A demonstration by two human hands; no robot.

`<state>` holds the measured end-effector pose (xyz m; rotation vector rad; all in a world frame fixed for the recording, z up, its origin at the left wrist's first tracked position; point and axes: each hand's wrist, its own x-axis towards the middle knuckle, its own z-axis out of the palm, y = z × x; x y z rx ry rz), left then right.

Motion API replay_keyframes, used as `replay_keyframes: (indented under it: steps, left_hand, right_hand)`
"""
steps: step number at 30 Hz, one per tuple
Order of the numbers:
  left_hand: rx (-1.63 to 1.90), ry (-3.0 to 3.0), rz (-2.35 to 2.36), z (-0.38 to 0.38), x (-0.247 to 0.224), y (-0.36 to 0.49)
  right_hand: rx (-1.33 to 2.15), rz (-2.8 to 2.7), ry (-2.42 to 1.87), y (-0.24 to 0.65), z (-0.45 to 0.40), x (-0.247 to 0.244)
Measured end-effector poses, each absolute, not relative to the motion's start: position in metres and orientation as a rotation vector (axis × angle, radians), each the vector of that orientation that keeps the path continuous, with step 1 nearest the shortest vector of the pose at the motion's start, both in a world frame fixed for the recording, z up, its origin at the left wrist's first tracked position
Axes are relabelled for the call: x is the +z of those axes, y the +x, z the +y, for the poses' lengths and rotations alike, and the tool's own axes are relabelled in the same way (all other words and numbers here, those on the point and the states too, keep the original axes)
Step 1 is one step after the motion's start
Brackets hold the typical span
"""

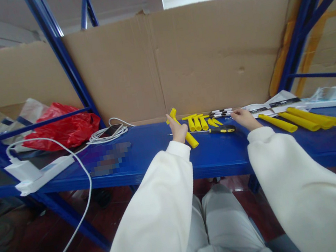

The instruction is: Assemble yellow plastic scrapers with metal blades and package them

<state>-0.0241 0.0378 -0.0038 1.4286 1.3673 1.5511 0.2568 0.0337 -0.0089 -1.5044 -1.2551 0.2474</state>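
My left hand (pixel 179 130) is wrapped round a yellow T-shaped part (pixel 192 140), its crosspiece up and its tube slanting down to the right. Farther right, my right hand (pixel 244 117) has its fingers pinched together beside some small black-and-white items (pixel 221 112); what they hold is too small to name. Between the hands lie several yellow T-shaped parts (pixel 197 123) and small yellow pieces (pixel 214 122). A screwdriver with a yellow and black handle (pixel 222 129) lies in front of them, its shaft pointing left.
Several yellow tubes (pixel 304 119) lie at the right, before white packets (pixel 284 101). At the left are a white power strip (pixel 45 174), coiled cable (pixel 107 135) and a red bag (pixel 65 126). Cardboard (pixel 207 55) stands behind the blue table (pixel 159 172), between blue posts.
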Motion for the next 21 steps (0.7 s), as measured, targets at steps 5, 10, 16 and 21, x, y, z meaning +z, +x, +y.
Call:
replay_keyframes:
  steps: [5,10,16,21]
  left_hand:
    - [1.448,1.461,1.444,0.034,-0.006,-0.021]
    - [1.297,1.726,1.467,0.025,-0.003,-0.019]
    - [1.219,2.11,1.445,0.025,-0.005,-0.019]
    - [1.135,2.299,1.403,0.029,-0.009,-0.012]
  right_hand:
    - [0.113,-1.356,-1.605,0.264,0.039,-0.011]
    - [0.089,-1.355,-1.702,0.27,0.042,-0.014]
    - [0.055,-1.326,-1.81,0.277,0.045,-0.019]
    - [0.043,-1.384,-2.0,0.275,0.043,-0.02]
